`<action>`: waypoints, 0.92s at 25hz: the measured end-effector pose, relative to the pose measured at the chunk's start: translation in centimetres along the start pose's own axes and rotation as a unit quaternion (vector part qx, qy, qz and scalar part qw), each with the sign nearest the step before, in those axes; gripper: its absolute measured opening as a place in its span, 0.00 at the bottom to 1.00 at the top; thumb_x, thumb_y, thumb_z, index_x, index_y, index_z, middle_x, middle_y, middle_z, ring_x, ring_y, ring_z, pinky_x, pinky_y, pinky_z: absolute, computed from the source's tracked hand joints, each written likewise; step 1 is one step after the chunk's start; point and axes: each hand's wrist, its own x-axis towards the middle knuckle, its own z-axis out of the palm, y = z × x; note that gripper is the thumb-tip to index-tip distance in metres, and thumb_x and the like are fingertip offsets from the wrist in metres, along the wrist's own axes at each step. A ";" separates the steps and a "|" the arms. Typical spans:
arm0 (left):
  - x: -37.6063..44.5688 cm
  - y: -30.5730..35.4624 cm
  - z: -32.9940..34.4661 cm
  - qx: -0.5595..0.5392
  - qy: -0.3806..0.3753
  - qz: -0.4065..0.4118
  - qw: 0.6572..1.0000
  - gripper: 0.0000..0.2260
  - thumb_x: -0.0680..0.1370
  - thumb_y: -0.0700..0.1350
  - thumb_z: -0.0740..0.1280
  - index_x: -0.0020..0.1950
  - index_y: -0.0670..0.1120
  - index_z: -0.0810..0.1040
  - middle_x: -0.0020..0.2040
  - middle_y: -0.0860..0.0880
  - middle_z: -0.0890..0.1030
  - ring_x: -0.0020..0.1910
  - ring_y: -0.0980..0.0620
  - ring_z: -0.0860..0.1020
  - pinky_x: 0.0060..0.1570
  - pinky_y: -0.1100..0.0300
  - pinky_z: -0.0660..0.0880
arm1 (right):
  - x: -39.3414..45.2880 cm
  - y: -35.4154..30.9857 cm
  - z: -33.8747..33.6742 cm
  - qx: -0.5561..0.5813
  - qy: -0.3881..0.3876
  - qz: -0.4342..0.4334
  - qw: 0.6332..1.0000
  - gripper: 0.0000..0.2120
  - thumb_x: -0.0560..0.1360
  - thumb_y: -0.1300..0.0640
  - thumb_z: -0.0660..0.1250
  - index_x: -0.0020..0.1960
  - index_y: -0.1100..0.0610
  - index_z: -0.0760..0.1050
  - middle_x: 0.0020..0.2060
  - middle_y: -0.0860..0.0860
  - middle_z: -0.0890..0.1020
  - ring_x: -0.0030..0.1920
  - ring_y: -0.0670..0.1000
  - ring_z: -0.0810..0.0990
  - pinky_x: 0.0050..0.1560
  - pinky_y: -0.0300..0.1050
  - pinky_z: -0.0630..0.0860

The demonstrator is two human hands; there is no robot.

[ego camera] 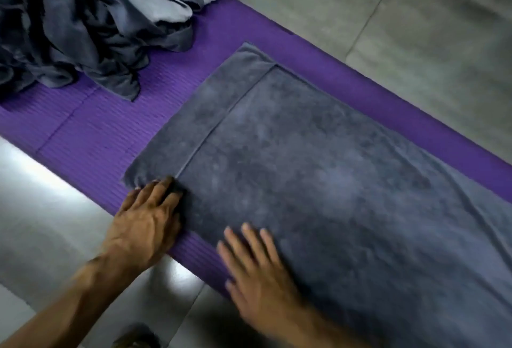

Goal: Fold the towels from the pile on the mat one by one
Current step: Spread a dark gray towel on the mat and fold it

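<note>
1 dark grey terry towel lies spread flat on the ribbed purple foam mat, long axis running from 11 o'clock toward 4 o'clock. It looks doubled: a second edge line shows inside its far and left borders.

Left hand at 7 o'clock: fingertips on the towel's near-left corner, curled slightly. Pressing or pinching, cannot tell; the fingers are blurred.

Right hand at 6 o'clock: flat, fingers straight and spread, resting on the near edge, gripping nothing.

Pile of unfolded dark and pale grey towels heaped at 11 o'clock on the mat, apart from the spread towel.

Grey tiled floor around the mat.

Risks, as judged: the layers look offset at the left border, so the next fold may come out skewed. Lifting 1 corner only could drag the lower layer. The ribbed mat may grip the cloth and bunch it.
</note>
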 end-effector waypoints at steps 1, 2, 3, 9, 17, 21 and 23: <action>0.0 0.7 -0.5 0.006 -0.010 0.013 1.000 0.23 0.74 0.54 0.55 0.58 0.42 0.80 0.62 0.38 0.78 0.54 0.36 0.80 0.53 0.40 0.76 | -3.7 -1.0 0.9 -0.002 -0.028 -0.051 0.998 0.25 0.77 0.43 0.57 0.73 0.46 0.65 0.77 0.50 0.62 0.76 0.56 0.63 0.73 0.59 0.62; -0.1 1.3 -0.8 0.012 0.000 0.031 0.999 0.23 0.75 0.54 0.55 0.56 0.41 0.81 0.60 0.38 0.79 0.52 0.35 0.80 0.50 0.40 0.77 | -6.2 -0.7 1.3 -0.002 -0.012 -0.077 0.997 0.24 0.77 0.43 0.57 0.72 0.44 0.66 0.77 0.48 0.63 0.75 0.54 0.64 0.74 0.55 0.61; -0.3 1.8 -0.9 0.018 0.025 0.052 0.998 0.22 0.75 0.53 0.55 0.54 0.40 0.81 0.57 0.38 0.79 0.50 0.35 0.80 0.48 0.40 0.77 | -7.6 0.3 1.0 0.011 0.016 -0.051 0.999 0.24 0.78 0.44 0.58 0.73 0.44 0.65 0.77 0.48 0.64 0.75 0.52 0.64 0.75 0.52 0.59; 0.8 12.7 -0.2 -0.064 0.123 0.237 0.962 0.23 0.83 0.55 0.46 0.55 0.46 0.78 0.57 0.44 0.77 0.47 0.42 0.74 0.49 0.49 0.70 | -16.0 3.8 1.1 0.009 0.013 0.226 0.974 0.25 0.76 0.46 0.58 0.72 0.50 0.69 0.76 0.51 0.64 0.76 0.57 0.61 0.72 0.53 0.60; 1.9 30.1 0.1 -0.028 -0.010 0.383 0.923 0.21 0.81 0.57 0.52 0.68 0.51 0.74 0.72 0.47 0.70 0.66 0.44 0.71 0.65 0.49 0.61 | -27.6 8.5 -1.7 0.032 0.039 0.463 0.885 0.33 0.73 0.41 0.62 0.76 0.53 0.65 0.76 0.53 0.64 0.75 0.55 0.62 0.69 0.53 0.62; 1.5 35.5 -0.3 0.039 -0.159 0.366 0.916 0.46 0.55 0.57 0.81 0.71 0.57 0.67 0.74 0.45 0.67 0.69 0.38 0.65 0.55 0.33 0.71 | -30.7 2.9 0.2 0.075 0.045 0.407 0.909 0.18 0.82 0.48 0.51 0.66 0.44 0.73 0.68 0.44 0.75 0.67 0.48 0.71 0.59 0.44 0.74; 0.8 37.1 -1.2 0.071 -0.206 0.344 0.913 0.52 0.57 0.56 0.82 0.74 0.65 0.58 0.80 0.46 0.50 0.76 0.36 0.52 0.56 0.28 0.69 | -30.6 5.9 -2.4 0.104 0.093 0.420 0.897 0.19 0.83 0.49 0.48 0.57 0.44 0.78 0.59 0.42 0.79 0.59 0.46 0.75 0.52 0.42 0.80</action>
